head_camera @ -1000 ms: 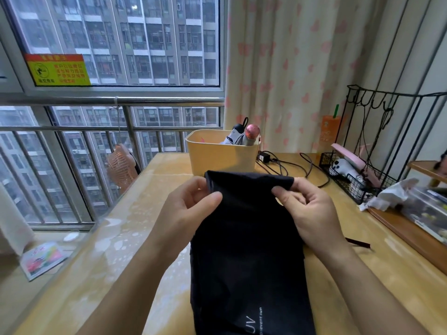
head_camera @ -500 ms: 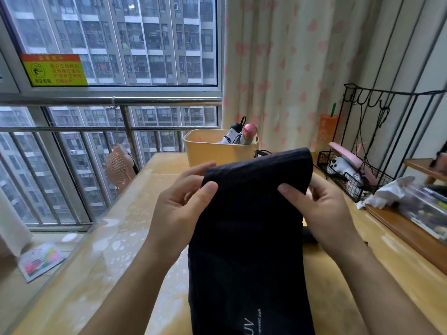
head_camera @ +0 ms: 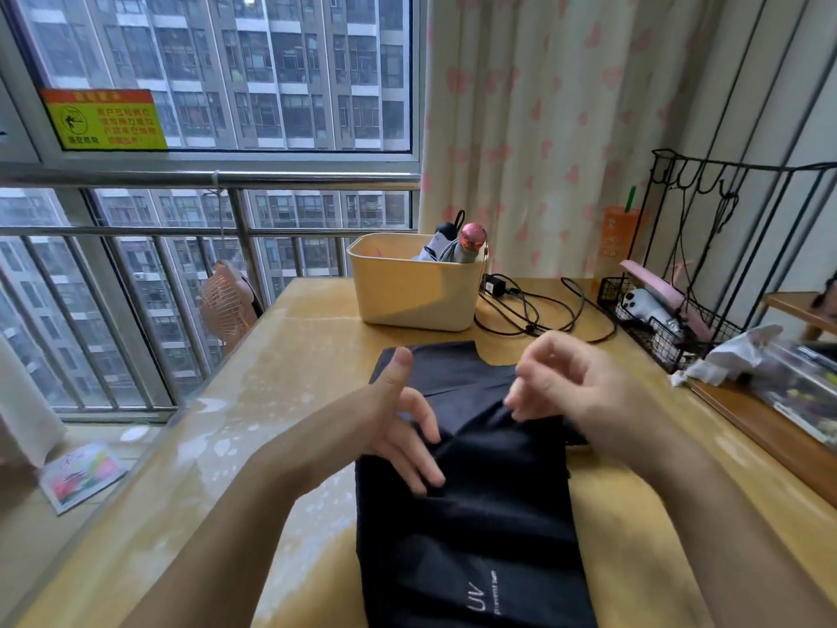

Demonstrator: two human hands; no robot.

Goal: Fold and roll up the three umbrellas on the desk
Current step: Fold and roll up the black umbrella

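**While a black umbrella lies flat on the desk, both hands are at its cloth**

Since the black umbrella (head_camera: 471,528) is spread out as a long dark strip, it covers the middle of the desk (head_camera: 271,401) from the near edge almost to the yellow bin (head_camera: 407,292). White lettering shows on the cloth near the bottom of the view.

The left hand (head_camera: 398,428) is over the left side of the cloth. Its thumb points up, and its fingers (head_camera: 430,469) are spread, with their tips touching the fabric.

The right hand (head_camera: 575,387) is at the right side, where the cloth rises in a small ridge towards it. Its fingers are loosely curled but blurred (whether they pinch the fabric or only brush it cannot be told).

The yellow bin stands at the far end of the desk, well apart from the hands. In it, leaning at the right end, are a folded grey umbrella (head_camera: 453,251) with a pink cap and a dark umbrella (head_camera: 446,228) behind it, its wrist loop sticking up.

Just right of the bin lies a black cable (head_camera: 534,310) in loose loops. A black wire basket (head_camera: 670,328) on the right edge holds a white object and a long pink one. An orange cup (head_camera: 616,237) with a green straw stands behind the basket.
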